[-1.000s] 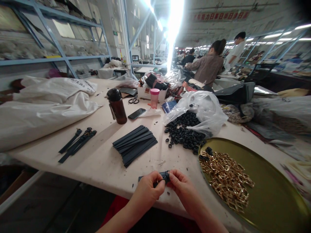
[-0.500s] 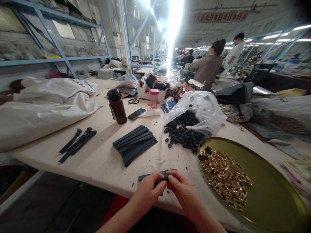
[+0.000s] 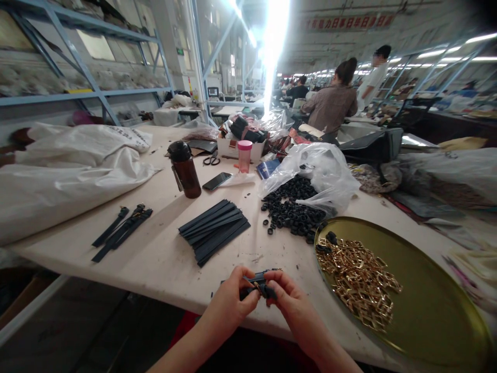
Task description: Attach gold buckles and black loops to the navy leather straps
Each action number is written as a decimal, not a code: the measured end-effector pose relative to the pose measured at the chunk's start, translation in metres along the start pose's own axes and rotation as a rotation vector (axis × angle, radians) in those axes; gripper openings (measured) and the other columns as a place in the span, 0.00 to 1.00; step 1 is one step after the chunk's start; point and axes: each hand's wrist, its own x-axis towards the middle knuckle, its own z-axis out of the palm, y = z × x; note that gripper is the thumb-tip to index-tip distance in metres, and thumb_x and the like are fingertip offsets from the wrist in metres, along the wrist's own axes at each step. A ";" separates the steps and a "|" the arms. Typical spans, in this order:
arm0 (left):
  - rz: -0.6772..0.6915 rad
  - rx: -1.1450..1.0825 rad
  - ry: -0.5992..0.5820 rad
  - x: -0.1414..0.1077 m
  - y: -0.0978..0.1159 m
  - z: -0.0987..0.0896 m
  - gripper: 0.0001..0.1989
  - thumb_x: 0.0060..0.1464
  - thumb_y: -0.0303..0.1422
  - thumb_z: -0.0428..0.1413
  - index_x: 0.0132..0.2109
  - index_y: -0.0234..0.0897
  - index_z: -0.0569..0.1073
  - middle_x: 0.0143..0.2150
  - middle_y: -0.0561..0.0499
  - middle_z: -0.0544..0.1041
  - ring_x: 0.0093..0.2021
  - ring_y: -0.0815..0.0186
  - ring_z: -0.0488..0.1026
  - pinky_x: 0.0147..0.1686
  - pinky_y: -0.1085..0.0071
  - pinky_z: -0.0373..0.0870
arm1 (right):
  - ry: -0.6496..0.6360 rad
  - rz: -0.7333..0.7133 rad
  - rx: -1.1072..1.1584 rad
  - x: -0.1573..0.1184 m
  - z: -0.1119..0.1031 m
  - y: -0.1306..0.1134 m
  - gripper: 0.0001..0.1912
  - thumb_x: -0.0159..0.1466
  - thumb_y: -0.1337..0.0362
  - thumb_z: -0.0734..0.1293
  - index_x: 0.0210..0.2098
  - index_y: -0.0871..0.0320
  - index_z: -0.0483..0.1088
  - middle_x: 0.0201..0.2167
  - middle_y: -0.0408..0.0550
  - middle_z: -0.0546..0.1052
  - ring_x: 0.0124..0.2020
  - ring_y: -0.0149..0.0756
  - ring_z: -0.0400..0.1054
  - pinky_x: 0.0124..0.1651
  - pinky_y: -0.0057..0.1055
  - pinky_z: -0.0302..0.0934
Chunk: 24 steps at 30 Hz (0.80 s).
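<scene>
While left hand (image 3: 230, 296) and right hand (image 3: 293, 305) pinch one dark strap (image 3: 259, 290), both grips stand pressed together, near gold-coloured buckles (image 3: 357, 280) on a round tray (image 3: 430, 316).

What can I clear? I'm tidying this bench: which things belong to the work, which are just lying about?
Work: left hand, right hand, dark strap, black rings, gold buckles, dark strips.
Lying about: phone, brown bottle, pink-lidded cup.

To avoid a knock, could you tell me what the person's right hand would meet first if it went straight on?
The dark strap comes first; the right hand already seems to touch it, and the left hand lies just beyond, though depth is unclear.
</scene>
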 end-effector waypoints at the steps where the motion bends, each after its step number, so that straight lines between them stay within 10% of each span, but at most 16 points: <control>1: -0.007 0.031 0.006 0.000 -0.001 0.000 0.08 0.50 0.31 0.50 0.39 0.39 0.60 0.27 0.56 0.74 0.28 0.68 0.70 0.29 0.75 0.61 | -0.032 0.031 -0.012 0.000 0.000 0.001 0.15 0.55 0.54 0.67 0.38 0.57 0.70 0.32 0.45 0.72 0.31 0.32 0.62 0.34 0.28 0.56; 12: -0.026 0.249 0.042 -0.003 0.000 -0.003 0.06 0.47 0.34 0.53 0.33 0.37 0.69 0.28 0.54 0.73 0.30 0.67 0.68 0.30 0.74 0.61 | -0.220 0.197 0.197 -0.004 0.001 0.007 0.15 0.50 0.57 0.71 0.25 0.60 0.64 0.22 0.39 0.65 0.24 0.26 0.56 0.29 0.23 0.50; 24: -0.243 -0.512 -0.151 -0.010 0.004 0.000 0.14 0.41 0.37 0.60 0.33 0.32 0.68 0.29 0.51 0.74 0.28 0.70 0.69 0.32 0.72 0.65 | 0.173 -0.169 -0.272 0.004 -0.001 0.008 0.14 0.52 0.56 0.66 0.32 0.56 0.60 0.21 0.37 0.63 0.21 0.29 0.58 0.25 0.26 0.53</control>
